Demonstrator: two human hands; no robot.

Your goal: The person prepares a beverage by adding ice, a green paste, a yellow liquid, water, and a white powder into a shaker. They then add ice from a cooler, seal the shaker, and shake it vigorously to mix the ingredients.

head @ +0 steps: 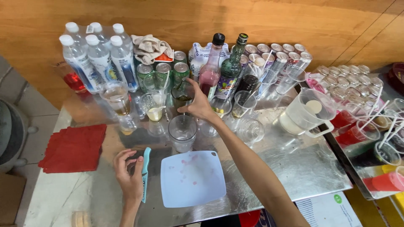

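Here the right hand (198,105) pinched a dark-filled glass (182,96) by its rim among crowded drinkware; left-hand fingers (126,166) gripped a teal-handled knife (145,174) beside the cutting board (191,180).

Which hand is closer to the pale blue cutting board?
Left. The left hand holds a teal knife just beside the cutting board; the right hand is farther back, at a glass.

Steel table (303,168) bears cutting board (191,178), red napkins (73,147), glasses (182,132).
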